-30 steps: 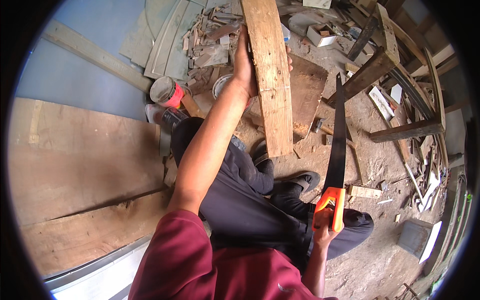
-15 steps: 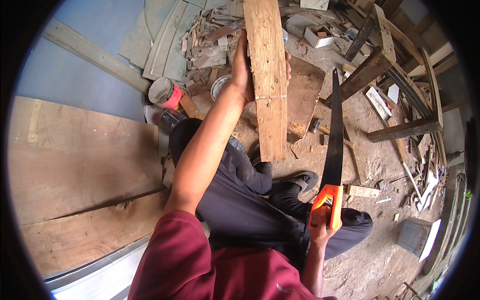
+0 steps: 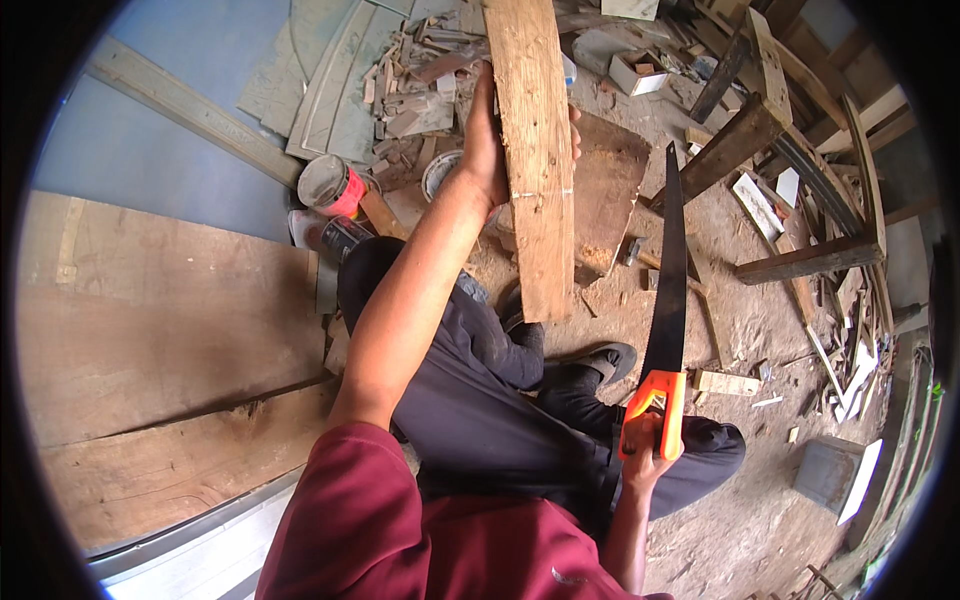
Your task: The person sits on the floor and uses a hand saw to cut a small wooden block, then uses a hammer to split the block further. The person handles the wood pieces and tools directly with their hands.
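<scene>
My left hand [image 3: 486,145] is wrapped round a long wooden board [image 3: 540,150], its fingertips showing at the board's right edge. A pale line crosses the board below the hand, and the lower end tapers above my feet. In my right hand [image 3: 648,448] is the orange handle of a handsaw [image 3: 671,280], held over my right knee. The saw's dark blade points up and away, apart from the board, with its teeth on the left side.
A worn wooden frame with legs [image 3: 770,120] stands at the far right. Scrap wood [image 3: 415,85] litters the floor ahead, near a red-banded bucket [image 3: 331,186]. A plywood sheet [image 3: 170,320] lies to my left, and a grey box [image 3: 832,477] sits at the right.
The far end of the board has tilted slightly to the left, with my left hand still around it. The saw's tip is a touch lower.
</scene>
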Tool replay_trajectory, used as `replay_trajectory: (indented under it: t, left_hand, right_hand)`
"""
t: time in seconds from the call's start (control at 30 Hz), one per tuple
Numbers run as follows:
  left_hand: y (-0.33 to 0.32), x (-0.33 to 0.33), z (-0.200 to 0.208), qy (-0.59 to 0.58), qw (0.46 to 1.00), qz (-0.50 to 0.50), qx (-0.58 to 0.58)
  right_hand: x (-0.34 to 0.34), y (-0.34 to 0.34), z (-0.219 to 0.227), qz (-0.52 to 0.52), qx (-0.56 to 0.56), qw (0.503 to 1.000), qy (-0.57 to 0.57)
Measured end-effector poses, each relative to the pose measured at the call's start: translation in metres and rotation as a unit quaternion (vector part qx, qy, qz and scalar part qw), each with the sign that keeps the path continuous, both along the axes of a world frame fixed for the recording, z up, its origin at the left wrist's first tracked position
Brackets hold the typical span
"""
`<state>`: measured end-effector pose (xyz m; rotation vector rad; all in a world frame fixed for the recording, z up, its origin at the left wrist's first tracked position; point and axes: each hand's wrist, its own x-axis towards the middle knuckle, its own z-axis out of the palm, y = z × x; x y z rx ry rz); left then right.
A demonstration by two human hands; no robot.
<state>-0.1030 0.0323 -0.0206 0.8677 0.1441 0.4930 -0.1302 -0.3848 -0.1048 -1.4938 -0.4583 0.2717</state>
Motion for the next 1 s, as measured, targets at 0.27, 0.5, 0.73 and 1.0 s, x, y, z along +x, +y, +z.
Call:
replay_trajectory:
  t: [0.27, 0.5, 0.73, 1.0]
  left_hand:
    - [0.053, -0.024, 0.006, 0.249, 0.775, 0.416, 0.405]
    - [0.018, -0.021, -0.031, 0.485, 0.765, 0.089, 0.415]
    - [-0.001, 0.001, -0.118, 0.492, 0.56, -0.052, 0.665]
    - [0.032, 0.015, -0.131, 0.508, 0.632, -0.15, 0.566]
  right_hand:
    - [0.003, -0.005, 0.001, 0.003, -0.027, 1.0, 0.002]
    - [0.007, -0.005, -0.001, -0.006, -0.043, 0.999, 0.016]
    - [0.011, -0.027, 0.017, -0.054, -0.111, 0.986, -0.113]
    - [0.008, -0.023, 0.014, -0.084, -0.132, 0.981, -0.112]
